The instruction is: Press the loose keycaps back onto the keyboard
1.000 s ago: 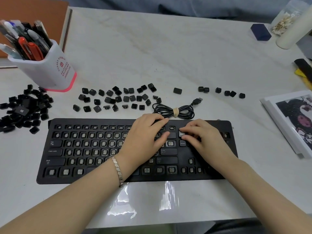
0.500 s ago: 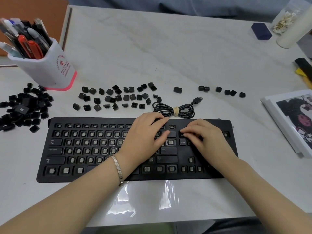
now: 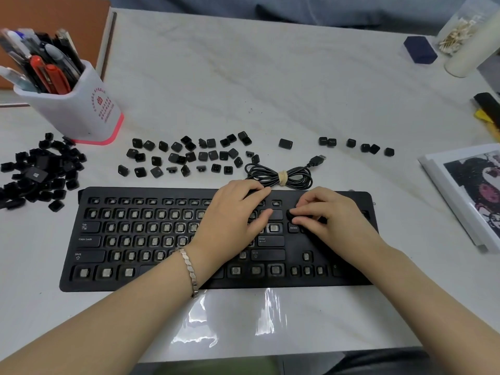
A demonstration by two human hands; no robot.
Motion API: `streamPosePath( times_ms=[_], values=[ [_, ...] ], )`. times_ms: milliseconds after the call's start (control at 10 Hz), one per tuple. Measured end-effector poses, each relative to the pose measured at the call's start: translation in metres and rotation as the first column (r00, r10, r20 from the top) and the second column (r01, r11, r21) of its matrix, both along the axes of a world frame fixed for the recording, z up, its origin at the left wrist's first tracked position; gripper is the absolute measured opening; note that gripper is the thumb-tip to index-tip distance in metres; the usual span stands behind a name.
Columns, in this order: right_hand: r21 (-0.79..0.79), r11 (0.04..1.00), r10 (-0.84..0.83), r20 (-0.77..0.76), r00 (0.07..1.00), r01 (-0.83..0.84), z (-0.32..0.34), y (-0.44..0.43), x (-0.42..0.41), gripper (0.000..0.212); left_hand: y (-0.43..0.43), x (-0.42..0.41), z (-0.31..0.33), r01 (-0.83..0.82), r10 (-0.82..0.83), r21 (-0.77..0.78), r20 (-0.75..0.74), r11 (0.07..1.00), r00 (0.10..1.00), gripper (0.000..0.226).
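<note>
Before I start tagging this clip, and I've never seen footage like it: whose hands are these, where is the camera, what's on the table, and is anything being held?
There is no machine here. A person is working bare-handed, and the single picture comes from a camera worn on their head, looking down. The left hand rests on a black keyboard whose key sockets are mostly bare. The right hand pinches one black keycap just above the Delete key. On the white table behind the keyboard lie scattered loose keycaps, a bigger pile at the far left, a bundled USB cable and a pen cup.
</note>
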State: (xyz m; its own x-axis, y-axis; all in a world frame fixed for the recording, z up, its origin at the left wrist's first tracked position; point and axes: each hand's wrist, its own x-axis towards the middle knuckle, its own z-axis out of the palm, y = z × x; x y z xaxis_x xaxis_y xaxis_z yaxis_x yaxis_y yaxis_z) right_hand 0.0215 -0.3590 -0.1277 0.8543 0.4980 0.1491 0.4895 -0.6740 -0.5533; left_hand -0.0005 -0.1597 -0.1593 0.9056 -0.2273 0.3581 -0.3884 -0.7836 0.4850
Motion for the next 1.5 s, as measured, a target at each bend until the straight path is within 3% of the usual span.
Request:
streamPosePath(
  times_ms=[300,400,500,600,900,1200,1300,1500],
  values=[
    [-0.122,0.971,0.233,0.307,0.923,-0.205,-0.003,-0.002,-0.007,0.029,0.000,0.000,0.000,0.001,-0.001,-0.010,0.002,1.000,1.000,0.040],
    [-0.086,0.975,0.219,0.273,0.937,-0.203,-0.003,-0.003,-0.005,0.027,0.000,0.000,0.000,0.001,-0.001,-0.010,-0.002,1.000,1.000,0.040],
    [0.039,0.997,0.055,0.169,0.984,-0.063,-0.007,-0.003,-0.004,0.014,0.000,0.000,0.000,-0.002,0.002,-0.009,0.010,1.000,1.000,0.040],
    [0.082,0.996,-0.032,0.131,0.991,0.021,-0.009,0.000,-0.005,0.014,0.000,0.000,0.000,-0.003,0.003,-0.013,0.019,1.000,1.000,0.040],
    [0.019,0.994,0.100,0.188,0.977,-0.106,-0.006,0.000,-0.002,0.028,0.000,0.000,0.000,-0.004,0.004,-0.006,0.005,1.000,1.000,0.041],
    [-0.021,0.989,0.150,0.199,0.968,-0.149,-0.006,-0.003,0.000,0.029,0.000,0.000,0.003,-0.001,0.001,-0.011,-0.001,1.000,1.000,0.041],
    [0.094,0.993,0.061,0.152,0.987,-0.076,-0.013,-0.003,-0.002,0.020,-0.001,0.000,0.002,-0.002,0.002,-0.006,0.000,1.000,1.000,0.040],
    [0.226,0.974,-0.043,0.109,0.993,0.017,-0.017,-0.001,-0.008,0.023,0.000,0.000,0.002,-0.001,0.001,-0.005,0.008,1.000,1.000,0.040]
  ],
)
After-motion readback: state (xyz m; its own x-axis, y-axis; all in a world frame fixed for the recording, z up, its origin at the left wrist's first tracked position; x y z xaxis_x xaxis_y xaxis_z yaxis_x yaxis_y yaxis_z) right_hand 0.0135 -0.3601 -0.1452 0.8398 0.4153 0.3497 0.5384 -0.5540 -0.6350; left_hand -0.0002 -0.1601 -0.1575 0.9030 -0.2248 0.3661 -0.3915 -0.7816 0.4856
